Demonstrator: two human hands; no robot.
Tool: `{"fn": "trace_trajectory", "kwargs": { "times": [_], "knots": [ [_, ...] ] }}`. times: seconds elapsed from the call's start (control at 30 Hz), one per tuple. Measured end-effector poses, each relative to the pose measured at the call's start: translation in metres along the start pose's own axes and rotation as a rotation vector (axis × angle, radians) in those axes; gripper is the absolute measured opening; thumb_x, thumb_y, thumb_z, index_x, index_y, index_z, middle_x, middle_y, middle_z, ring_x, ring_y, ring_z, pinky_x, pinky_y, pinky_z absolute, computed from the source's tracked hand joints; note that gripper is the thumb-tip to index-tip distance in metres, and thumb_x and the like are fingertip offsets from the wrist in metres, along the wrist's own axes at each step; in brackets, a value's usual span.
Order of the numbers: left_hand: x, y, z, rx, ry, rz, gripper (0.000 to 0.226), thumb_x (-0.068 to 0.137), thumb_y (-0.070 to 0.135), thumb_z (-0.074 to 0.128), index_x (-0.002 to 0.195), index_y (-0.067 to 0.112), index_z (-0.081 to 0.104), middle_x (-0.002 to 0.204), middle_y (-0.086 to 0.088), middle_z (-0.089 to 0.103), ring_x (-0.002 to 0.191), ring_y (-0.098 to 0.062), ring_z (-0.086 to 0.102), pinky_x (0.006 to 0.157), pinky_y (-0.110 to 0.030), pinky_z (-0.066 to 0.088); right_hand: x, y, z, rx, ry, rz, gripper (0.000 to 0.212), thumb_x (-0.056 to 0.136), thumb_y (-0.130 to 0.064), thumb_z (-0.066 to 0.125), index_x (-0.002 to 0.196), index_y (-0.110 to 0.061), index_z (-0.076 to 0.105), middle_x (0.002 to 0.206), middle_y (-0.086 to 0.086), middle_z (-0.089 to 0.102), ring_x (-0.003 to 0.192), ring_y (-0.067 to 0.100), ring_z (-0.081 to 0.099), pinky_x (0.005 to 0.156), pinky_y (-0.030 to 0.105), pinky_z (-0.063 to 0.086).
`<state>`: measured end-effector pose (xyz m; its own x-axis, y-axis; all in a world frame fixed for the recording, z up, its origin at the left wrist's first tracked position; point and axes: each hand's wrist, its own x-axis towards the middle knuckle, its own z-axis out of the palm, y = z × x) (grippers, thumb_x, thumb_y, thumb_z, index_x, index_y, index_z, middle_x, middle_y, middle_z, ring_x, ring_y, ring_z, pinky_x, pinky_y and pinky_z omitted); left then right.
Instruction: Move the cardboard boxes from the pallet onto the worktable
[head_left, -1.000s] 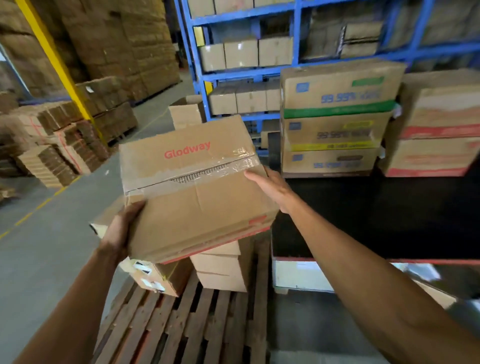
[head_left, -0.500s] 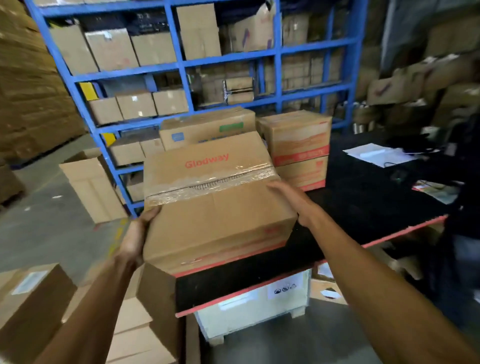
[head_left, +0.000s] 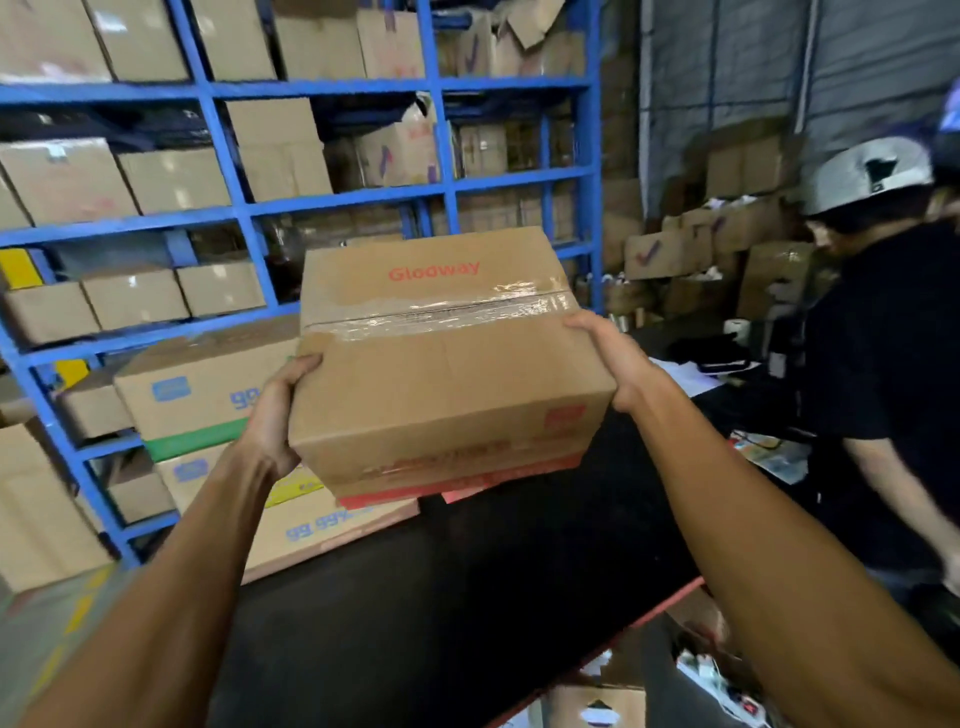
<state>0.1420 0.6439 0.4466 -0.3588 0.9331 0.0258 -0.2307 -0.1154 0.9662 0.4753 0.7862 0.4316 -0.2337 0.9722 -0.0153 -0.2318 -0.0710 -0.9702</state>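
I hold a taped brown cardboard box (head_left: 447, 374) with red "Glodway" lettering in the air above the black worktable (head_left: 467, 597). My left hand (head_left: 275, 410) grips its left side and my right hand (head_left: 613, 358) grips its right side. Behind and below it on the table's far left stands a stack of boxes (head_left: 208, 405) with blue print and green and yellow bands. A box edge with a red band (head_left: 493, 488) shows just under the held box. The pallet is out of view.
A blue shelving rack (head_left: 332, 200) full of cartons rises behind the table. A person in a dark shirt and grey cap (head_left: 883, 364) stands at the right by the table, near papers (head_left: 685, 374) on the tabletop. More cartons (head_left: 727, 249) are piled at the back right.
The view has swung right from the pallet to the worktable. The held box has risen and moved further over the table, toward the stacked boxes. A person has come into view at the right.
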Motion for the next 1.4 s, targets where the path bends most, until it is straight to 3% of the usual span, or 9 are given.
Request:
{"fn": "trace_trajectory", "kwargs": {
  "times": [0.17,0.37,0.53,0.67,0.93,1.1,1.17,1.27,1.4],
  "knots": [
    [0.071,0.011,0.060,0.007,-0.050,0.008,0.048,0.097,0.035,0.049,0.065,0.020,0.081,0.073,0.000,0.075,0.059,-0.014,0.071,0.067,-0.029,0.053,0.070,-0.033,-0.040,0.070,0.011,0.002,0.049,0.079,-0.047,0.069,0.118,-0.017,0.070,0.105,0.011,0.073,0.090,0.030,0.069,0.076,0.040,0.056],
    [0.155,0.021,0.112,-0.019,-0.045,0.046,0.046,0.098,0.034,0.048,0.072,0.021,0.083,0.077,0.000,0.076,0.062,-0.015,0.072,0.067,-0.029,0.056,0.171,-0.065,-0.072,0.103,-0.093,-0.017,0.040,0.087,-0.044,0.062,0.114,-0.016,0.071,0.096,0.007,0.074,0.080,0.025,0.070,0.071,0.034,0.054],
    [0.225,0.017,0.149,-0.021,0.030,0.081,0.023,0.099,0.032,0.046,0.101,0.019,0.065,0.073,0.002,0.075,0.061,-0.014,0.072,0.060,-0.025,0.056,0.266,-0.078,-0.087,0.126,-0.178,-0.023,0.036,0.086,-0.042,0.055,0.104,-0.015,0.072,0.085,0.005,0.072,0.070,0.022,0.068,0.062,0.029,0.049],
    [0.277,0.007,0.173,-0.045,0.095,0.085,0.023,0.098,0.030,0.045,0.098,0.018,0.064,0.070,0.001,0.074,0.059,-0.014,0.071,0.055,-0.023,0.058,0.344,-0.081,-0.094,0.118,-0.221,-0.005,0.061,0.072,-0.045,0.063,0.123,-0.012,0.069,0.109,0.009,0.070,0.092,0.029,0.065,0.075,0.039,0.048],
    [0.349,-0.004,0.186,-0.046,0.188,0.177,0.035,0.097,0.037,0.045,0.083,0.022,0.073,0.073,0.002,0.072,0.059,-0.014,0.070,0.059,-0.024,0.053,0.447,-0.083,-0.089,0.178,-0.315,-0.055,0.031,0.083,-0.046,0.061,0.084,-0.019,0.075,0.080,0.002,0.070,0.072,0.023,0.065,0.065,0.033,0.047],
    [0.384,-0.013,0.181,0.025,0.182,0.278,0.065,0.092,0.073,0.039,0.120,0.026,0.074,0.121,-0.005,0.073,0.110,-0.022,0.070,0.097,-0.040,0.052,0.483,-0.083,-0.071,0.203,-0.274,-0.108,0.046,0.096,-0.057,0.048,0.081,-0.020,0.071,0.069,0.001,0.069,0.066,0.018,0.068,0.063,0.031,0.053],
    [0.395,-0.025,0.175,0.053,0.153,0.325,0.071,0.090,0.077,0.036,0.126,0.026,0.070,0.131,-0.005,0.068,0.120,-0.022,0.066,0.098,-0.040,0.052,0.492,-0.073,-0.066,0.158,-0.266,-0.173,0.052,0.100,-0.059,0.040,0.080,-0.019,0.066,0.065,-0.001,0.068,0.064,0.014,0.068,0.066,0.031,0.054],
    [0.403,-0.044,0.162,0.249,0.190,0.368,0.067,0.081,0.067,0.066,0.130,0.021,0.067,0.128,-0.002,0.070,0.121,-0.021,0.065,0.101,-0.038,0.051,0.497,-0.049,-0.063,0.064,-0.172,-0.326,0.051,0.102,-0.060,0.034,0.086,-0.024,0.066,0.077,-0.002,0.070,0.075,0.014,0.069,0.076,0.034,0.056],
    [0.408,-0.081,0.137,0.411,0.270,0.416,0.078,0.071,0.054,0.081,0.131,0.007,0.063,0.126,-0.008,0.070,0.120,-0.026,0.064,0.109,-0.046,0.046,0.496,0.006,-0.068,-0.127,-0.090,-0.519,0.047,0.100,-0.055,0.039,0.124,-0.022,0.061,0.110,0.001,0.070,0.100,0.013,0.068,0.088,0.033,0.057]
  ]
}}
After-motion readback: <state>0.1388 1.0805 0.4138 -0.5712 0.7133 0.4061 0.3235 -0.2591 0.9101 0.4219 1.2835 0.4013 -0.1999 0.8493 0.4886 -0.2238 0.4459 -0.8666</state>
